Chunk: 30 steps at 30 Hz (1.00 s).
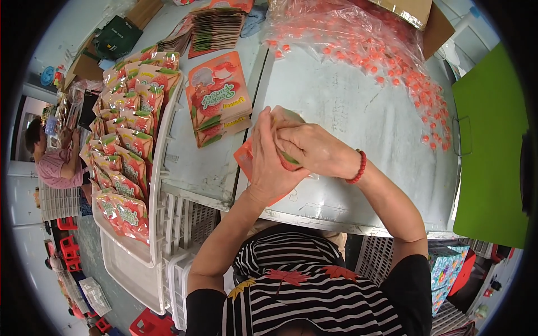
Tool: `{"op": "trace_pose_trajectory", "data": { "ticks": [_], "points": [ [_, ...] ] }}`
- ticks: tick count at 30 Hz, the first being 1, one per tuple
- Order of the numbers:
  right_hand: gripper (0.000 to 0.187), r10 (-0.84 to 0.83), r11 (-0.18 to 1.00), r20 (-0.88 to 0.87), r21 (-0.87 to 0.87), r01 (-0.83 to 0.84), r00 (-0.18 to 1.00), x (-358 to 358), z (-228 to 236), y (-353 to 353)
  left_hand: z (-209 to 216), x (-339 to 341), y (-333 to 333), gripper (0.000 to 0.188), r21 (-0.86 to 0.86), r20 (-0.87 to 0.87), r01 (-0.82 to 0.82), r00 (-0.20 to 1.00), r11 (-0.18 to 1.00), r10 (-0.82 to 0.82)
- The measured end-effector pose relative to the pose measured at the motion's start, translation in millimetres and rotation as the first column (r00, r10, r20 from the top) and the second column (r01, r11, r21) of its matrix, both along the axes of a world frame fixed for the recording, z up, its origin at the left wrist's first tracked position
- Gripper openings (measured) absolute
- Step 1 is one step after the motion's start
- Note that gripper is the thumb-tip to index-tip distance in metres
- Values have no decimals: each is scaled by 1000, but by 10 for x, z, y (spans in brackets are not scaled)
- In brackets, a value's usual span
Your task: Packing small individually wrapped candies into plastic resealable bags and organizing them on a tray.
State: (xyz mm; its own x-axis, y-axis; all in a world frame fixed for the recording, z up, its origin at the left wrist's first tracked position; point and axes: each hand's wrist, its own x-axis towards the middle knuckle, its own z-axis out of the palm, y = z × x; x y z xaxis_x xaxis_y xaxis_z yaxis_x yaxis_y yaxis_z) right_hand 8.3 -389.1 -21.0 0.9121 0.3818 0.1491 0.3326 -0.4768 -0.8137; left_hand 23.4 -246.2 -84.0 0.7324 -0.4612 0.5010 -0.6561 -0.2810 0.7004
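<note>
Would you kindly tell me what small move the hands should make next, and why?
I would probably ease the right hand aside to check the coral pouch, since that hand and the left hand together cover much of its front.

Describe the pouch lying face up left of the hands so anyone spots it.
Find the grey table, then the white tray at its left. Between tray and left hand lies the pouch, face up, overlapping another. Unlike the tray's plump pouches or the stack behind, it lies flat, its whole front showing.
</note>
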Motion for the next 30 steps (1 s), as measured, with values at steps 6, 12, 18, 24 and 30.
{"op": "trace_pose_trajectory", "data": {
  "ticks": [6,12,18,24,30],
  "points": [
    [20,144,899,-167,-390,-199,976,-55,760,162,198,7,45,111,-198,-293,-35,956,980,-26],
    [28,-347,914,305,324,246,887,-158,735,-4,209,85,417,117,-311,-20,-16,1000,950,11],
    [51,-279,761,475,-421,494,835,-342,-811,112,235,-5,649,130,-273,205,-36,974,961,94],
    [48,-256,755,461,-453,474,850,-272,-1212,261,234,18,730,130,-316,241,-18,965,949,99],
    [21,-291,769,577,-335,545,763,-189,-1410,203,209,54,671,131,-236,178,35,984,971,8]
  ]
}}
